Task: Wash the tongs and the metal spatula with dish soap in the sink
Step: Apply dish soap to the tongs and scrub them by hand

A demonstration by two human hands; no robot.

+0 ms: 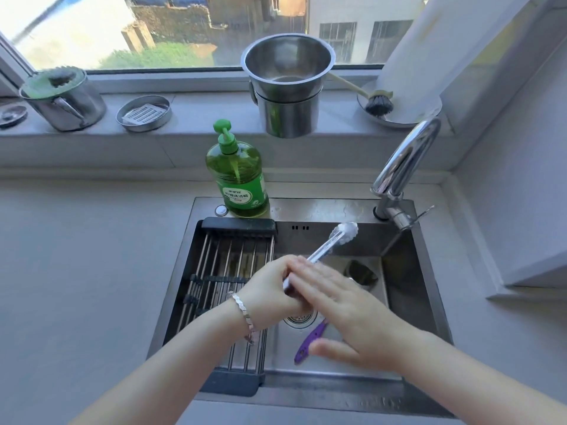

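While over sink [306,210], tongs [334,240] between hands [270,289]

Bright window [184,32] daylight, soft blur, wide-angle distortion

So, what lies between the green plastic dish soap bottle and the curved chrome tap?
Nothing stands there: the head view shows only the steel sink's bare wet back ledge between the green soap bottle and the chrome tap.

Handle end of the tongs [333,240] concealed between left hand [270,289] and right hand [346,314]. The spatula [310,338] shows its purple handle only; the remainder passes under the right hand. The drain [299,319] is partly covered. Both forearms are cut off by the lower edge.
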